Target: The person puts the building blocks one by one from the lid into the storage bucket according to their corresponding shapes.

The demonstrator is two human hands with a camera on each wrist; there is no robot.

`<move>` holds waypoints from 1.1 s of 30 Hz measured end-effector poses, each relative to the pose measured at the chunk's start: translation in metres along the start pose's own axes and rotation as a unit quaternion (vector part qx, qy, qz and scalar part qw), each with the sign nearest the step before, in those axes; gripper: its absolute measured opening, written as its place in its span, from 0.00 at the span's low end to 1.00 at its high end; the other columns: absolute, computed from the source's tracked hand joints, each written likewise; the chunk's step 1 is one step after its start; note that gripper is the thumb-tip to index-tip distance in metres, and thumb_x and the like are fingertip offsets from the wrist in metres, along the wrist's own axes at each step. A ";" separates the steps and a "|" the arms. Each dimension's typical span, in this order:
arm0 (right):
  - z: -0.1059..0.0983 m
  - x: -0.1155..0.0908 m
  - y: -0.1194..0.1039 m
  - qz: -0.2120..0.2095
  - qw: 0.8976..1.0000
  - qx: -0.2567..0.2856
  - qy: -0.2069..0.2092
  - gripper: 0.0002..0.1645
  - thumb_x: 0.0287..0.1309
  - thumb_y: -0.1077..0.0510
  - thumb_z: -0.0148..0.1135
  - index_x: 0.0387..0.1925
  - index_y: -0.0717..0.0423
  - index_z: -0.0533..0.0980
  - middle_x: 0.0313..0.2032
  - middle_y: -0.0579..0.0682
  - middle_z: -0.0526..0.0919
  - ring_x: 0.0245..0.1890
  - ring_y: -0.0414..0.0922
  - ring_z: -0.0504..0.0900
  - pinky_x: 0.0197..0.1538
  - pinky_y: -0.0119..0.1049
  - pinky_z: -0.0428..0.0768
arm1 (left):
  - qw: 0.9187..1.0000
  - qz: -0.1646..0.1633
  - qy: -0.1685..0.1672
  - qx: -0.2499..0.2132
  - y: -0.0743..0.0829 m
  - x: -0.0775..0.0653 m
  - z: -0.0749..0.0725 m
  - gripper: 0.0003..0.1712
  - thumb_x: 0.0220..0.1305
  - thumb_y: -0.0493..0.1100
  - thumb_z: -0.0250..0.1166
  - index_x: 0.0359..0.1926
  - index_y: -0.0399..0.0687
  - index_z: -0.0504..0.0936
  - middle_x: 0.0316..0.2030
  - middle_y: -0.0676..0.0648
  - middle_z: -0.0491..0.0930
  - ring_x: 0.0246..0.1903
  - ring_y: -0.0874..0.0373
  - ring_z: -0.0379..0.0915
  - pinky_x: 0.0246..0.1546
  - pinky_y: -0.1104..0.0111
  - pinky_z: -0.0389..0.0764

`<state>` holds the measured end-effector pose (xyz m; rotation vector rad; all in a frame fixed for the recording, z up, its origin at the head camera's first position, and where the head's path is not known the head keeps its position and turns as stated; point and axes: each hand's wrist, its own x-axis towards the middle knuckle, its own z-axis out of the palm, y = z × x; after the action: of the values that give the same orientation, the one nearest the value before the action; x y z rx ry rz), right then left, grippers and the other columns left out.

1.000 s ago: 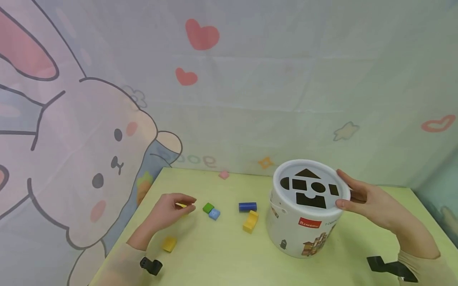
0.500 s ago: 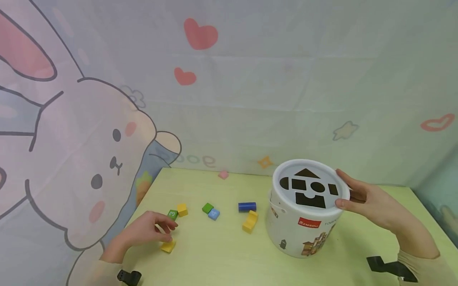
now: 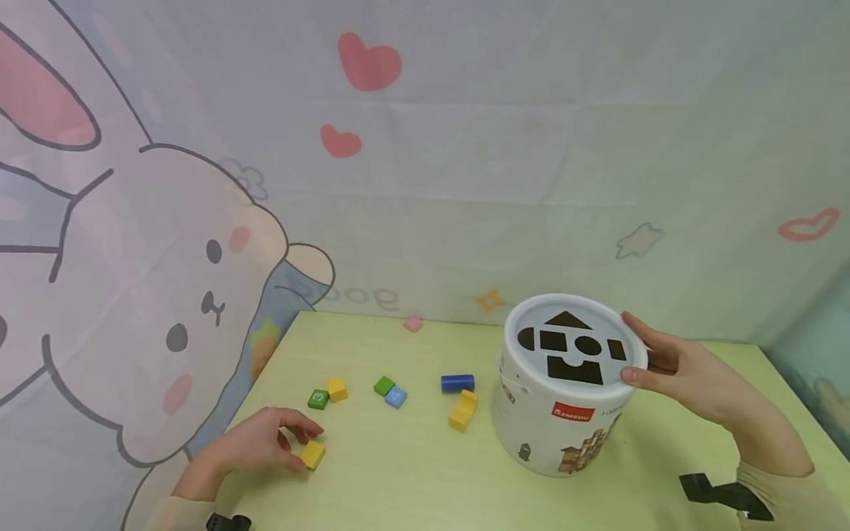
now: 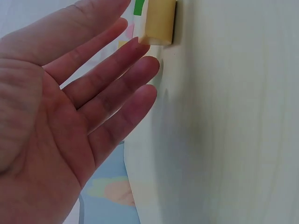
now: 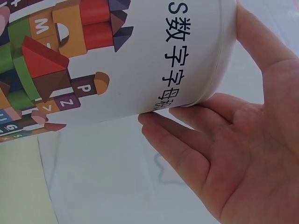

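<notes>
Beside a yellow block (image 3: 313, 455) at the table's front left, my left hand (image 3: 255, 446) has its thumb and forefinger on either side, fingertips right at it. In the left wrist view the fingers (image 4: 124, 100) are loosely extended, and the yellow block (image 4: 159, 21) shows at the top edge. My right hand (image 3: 690, 376) grips the upper right side of a white toy-block bucket (image 3: 564, 435), thumb at the lid's rim. The bucket stands upright, and its lid (image 3: 598, 346) has several dark shaped holes. In the right wrist view, the fingers (image 5: 182, 154) lie along the printed wall.
Behind my left hand lie a green block (image 3: 318, 399) and a yellow block (image 3: 337, 389). Another green block (image 3: 384, 386) touches a light blue block (image 3: 395, 397). Left of the bucket are a blue cylinder (image 3: 457, 383) and a notched yellow block (image 3: 463, 411). A printed cloth (image 3: 465, 184) hangs behind the table.
My left hand has let go of a yellow block beside the green one and moved toward the front left, to the other yellow block. The right hand and bucket stay put.
</notes>
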<state>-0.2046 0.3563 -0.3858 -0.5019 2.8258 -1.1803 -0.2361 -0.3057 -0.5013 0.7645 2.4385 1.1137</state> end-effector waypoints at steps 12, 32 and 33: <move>0.001 -0.001 0.002 -0.003 1.000 0.001 0.002 0.54 0.73 0.54 0.70 0.87 0.51 0.48 0.67 0.68 0.78 0.57 0.29 0.79 0.52 0.27 0.81 | 1.000 -0.006 -0.021 -0.012 -0.005 0.000 0.002 0.30 0.54 0.40 0.85 0.58 0.40 0.88 0.45 0.49 0.86 0.39 0.50 0.81 0.38 0.68 0.84; 0.001 -0.001 0.001 -0.003 1.000 0.018 -0.001 0.54 0.73 0.54 0.70 0.87 0.51 0.47 0.68 0.69 0.76 0.58 0.27 0.78 0.52 0.27 0.81 | 0.998 -0.004 -0.018 -0.054 -0.011 -0.002 0.005 0.22 0.57 0.33 0.81 0.53 0.42 0.89 0.44 0.47 0.83 0.40 0.56 0.81 0.44 0.65 0.87; 0.001 -0.001 0.001 -0.003 1.000 0.019 -0.001 0.54 0.73 0.55 0.70 0.87 0.51 0.47 0.68 0.69 0.76 0.57 0.26 0.78 0.52 0.27 0.81 | 0.999 0.003 -0.017 -0.051 -0.010 -0.002 0.005 0.21 0.58 0.33 0.81 0.54 0.42 0.89 0.45 0.46 0.83 0.40 0.56 0.81 0.45 0.65 0.88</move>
<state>-0.2036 0.3571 -0.3871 -0.5107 2.7952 -1.2319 -0.2354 -0.3093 -0.5126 0.7525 2.3320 1.2073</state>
